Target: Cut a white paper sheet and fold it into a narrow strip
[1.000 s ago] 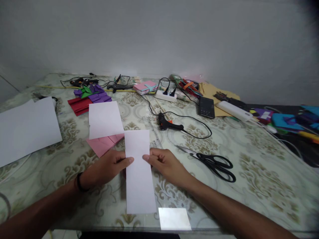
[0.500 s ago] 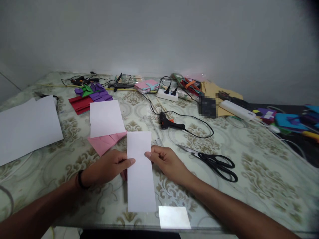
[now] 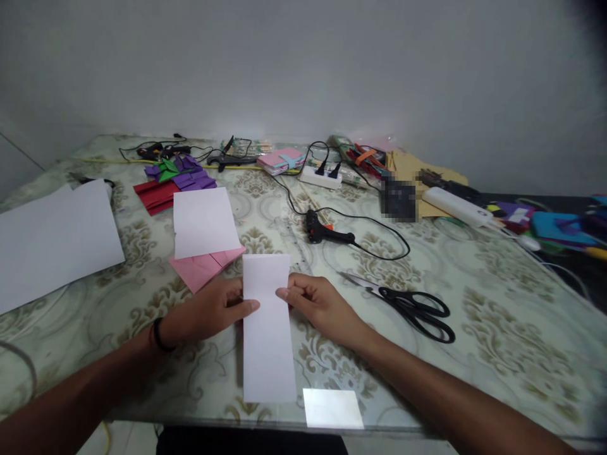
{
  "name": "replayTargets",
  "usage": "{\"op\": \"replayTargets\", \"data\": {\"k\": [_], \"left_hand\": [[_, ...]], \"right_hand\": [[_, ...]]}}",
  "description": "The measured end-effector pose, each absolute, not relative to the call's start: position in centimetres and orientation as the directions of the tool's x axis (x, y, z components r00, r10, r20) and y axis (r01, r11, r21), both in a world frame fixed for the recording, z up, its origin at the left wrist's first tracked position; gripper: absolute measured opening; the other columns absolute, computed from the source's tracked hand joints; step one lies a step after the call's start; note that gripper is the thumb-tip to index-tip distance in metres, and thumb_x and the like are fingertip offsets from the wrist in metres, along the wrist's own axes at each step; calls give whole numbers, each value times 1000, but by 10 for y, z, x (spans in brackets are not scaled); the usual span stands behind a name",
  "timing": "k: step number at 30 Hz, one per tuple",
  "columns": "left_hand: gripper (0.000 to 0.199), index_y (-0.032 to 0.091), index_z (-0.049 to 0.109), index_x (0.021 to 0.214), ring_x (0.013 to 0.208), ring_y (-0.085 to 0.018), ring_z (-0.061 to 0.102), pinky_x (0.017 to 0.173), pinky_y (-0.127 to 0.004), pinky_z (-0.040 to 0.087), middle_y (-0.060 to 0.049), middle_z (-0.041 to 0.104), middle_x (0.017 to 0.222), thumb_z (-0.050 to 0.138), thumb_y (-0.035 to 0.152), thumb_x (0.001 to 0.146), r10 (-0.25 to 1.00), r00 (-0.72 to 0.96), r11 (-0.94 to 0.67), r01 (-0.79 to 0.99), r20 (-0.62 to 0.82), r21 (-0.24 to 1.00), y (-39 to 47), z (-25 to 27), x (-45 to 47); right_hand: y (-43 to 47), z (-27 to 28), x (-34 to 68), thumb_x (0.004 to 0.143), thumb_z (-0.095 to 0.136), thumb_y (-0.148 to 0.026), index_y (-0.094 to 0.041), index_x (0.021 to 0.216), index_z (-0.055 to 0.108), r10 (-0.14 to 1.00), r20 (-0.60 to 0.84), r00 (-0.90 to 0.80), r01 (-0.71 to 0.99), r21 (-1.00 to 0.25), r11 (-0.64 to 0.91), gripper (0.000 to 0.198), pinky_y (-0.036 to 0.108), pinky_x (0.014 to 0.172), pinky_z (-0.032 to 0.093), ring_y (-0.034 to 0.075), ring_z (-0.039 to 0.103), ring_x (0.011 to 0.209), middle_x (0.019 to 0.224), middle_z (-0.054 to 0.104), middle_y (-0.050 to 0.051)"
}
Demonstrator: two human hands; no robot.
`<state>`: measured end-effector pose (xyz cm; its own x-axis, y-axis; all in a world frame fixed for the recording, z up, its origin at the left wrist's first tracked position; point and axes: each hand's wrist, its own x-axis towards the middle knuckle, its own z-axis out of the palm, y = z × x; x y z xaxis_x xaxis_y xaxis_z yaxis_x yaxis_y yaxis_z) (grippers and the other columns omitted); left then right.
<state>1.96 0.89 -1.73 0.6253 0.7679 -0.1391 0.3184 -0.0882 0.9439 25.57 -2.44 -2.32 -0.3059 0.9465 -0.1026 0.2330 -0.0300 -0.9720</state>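
Observation:
A long, narrow strip of white paper stands nearly upright above the patterned table, its top edge showing two layers. My left hand pinches its left edge, thumb across the front and fingers hidden behind. On the opposite edge, my right hand grips the same paper between thumb and fingers. Black-handled scissors lie right of my right hand, blades pointing left. Beyond my left hand, a white sheet partly covers folded pink paper.
Larger white sheets lie at the left. Folded red paper and purple paper sit further back. A black glue gun trails its cord near a white power strip. A bright rectangle shows near the front edge.
The camera view has shifted slightly. Both hands keep their hold on the white paper, and its top edge has tilted a little, showing a second layer.

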Motion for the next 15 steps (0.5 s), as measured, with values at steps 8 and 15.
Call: {"op": "replayTargets", "data": {"k": [8, 15], "left_hand": [[42, 22, 67, 130, 107, -24, 70, 80, -29, 59, -10, 68, 136, 73, 37, 90, 883, 468, -177, 266, 33, 948, 20, -14, 11], [35, 20, 73, 123, 105, -24, 71, 82, -29, 57, -8, 73, 124, 71, 35, 91, 870, 492, -200, 296, 30, 934, 21, -17, 10]], "right_hand": [[-28, -15, 246, 96, 62, -43, -19, 73, 62, 879, -187, -439, 317, -947, -43, 33, 27, 59, 37, 13, 52, 59, 64, 60, -3], [-25, -9, 242, 98, 59, -40, -19, 74, 63, 901, -205, -383, 353, -934, -63, 32, 27, 63, 42, 14, 57, 63, 67, 64, 0]]}}
